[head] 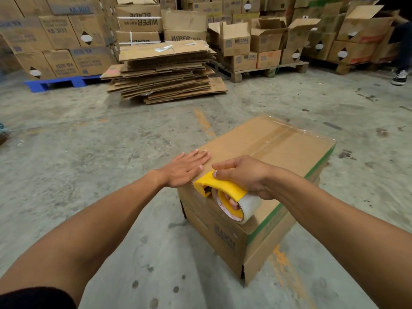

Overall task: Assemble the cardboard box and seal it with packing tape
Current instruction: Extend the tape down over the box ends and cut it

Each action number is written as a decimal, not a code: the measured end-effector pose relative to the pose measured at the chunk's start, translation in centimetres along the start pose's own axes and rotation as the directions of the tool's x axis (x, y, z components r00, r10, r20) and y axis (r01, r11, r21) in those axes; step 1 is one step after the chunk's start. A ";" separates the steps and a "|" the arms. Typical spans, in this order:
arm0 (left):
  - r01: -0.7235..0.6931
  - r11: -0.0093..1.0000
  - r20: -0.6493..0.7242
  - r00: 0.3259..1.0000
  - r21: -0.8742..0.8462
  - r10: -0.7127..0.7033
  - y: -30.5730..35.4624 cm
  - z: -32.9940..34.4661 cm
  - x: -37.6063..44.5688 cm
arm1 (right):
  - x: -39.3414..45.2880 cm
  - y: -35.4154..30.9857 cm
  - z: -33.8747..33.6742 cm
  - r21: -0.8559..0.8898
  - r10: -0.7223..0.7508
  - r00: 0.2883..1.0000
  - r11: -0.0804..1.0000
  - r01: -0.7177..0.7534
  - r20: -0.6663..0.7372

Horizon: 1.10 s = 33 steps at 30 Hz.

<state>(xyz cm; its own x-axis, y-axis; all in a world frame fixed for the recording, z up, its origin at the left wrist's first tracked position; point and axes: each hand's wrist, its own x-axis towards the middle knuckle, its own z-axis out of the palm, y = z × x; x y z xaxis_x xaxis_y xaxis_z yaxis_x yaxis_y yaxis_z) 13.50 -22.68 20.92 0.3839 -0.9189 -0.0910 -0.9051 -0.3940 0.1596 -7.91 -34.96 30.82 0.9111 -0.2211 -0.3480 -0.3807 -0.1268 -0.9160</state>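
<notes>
A brown cardboard box (289,150) with a green stripe stands on the concrete floor, its top flaps closed. A strip of clear tape (273,136) runs along the top seam. My left hand (186,168) lies flat on the near left part of the top, fingers straight. My right hand (245,175) grips a yellow tape dispenser (220,186) with a roll of clear packing tape (243,208). The dispenser sits at the box's near top edge, over the near side.
A stack of flattened cardboard (165,72) lies ahead on the floor. Behind it stand piles of boxes on a blue pallet (55,82) and a wooden pallet (263,71). Another person's shoe (400,77) shows at far right.
</notes>
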 end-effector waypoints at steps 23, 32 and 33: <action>-0.179 0.977 -0.001 0.984 0.114 0.181 8.9 1.6 -2.3 | -6.6 4.7 -1.8 0.017 0.008 0.998 1.000 -0.007 -0.055; -0.212 0.972 -0.091 0.971 0.105 0.221 8.5 2.3 -2.3 | -7.9 5.1 -2.1 0.018 0.005 0.996 1.000 -0.003 -0.084; -0.211 0.972 -0.094 0.971 0.102 0.220 8.5 2.3 -2.4 | -8.5 5.3 -2.4 0.026 0.020 0.997 0.999 -0.018 -0.075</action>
<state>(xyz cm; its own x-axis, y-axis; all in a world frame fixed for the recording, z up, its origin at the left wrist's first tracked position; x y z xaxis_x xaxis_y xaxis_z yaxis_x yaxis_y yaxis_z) 4.47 -23.81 20.26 0.1904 -0.9809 0.0393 -0.9795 -0.1872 0.0745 -18.03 -36.08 29.39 0.8889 -0.2957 -0.3499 -0.3924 -0.0975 -0.9146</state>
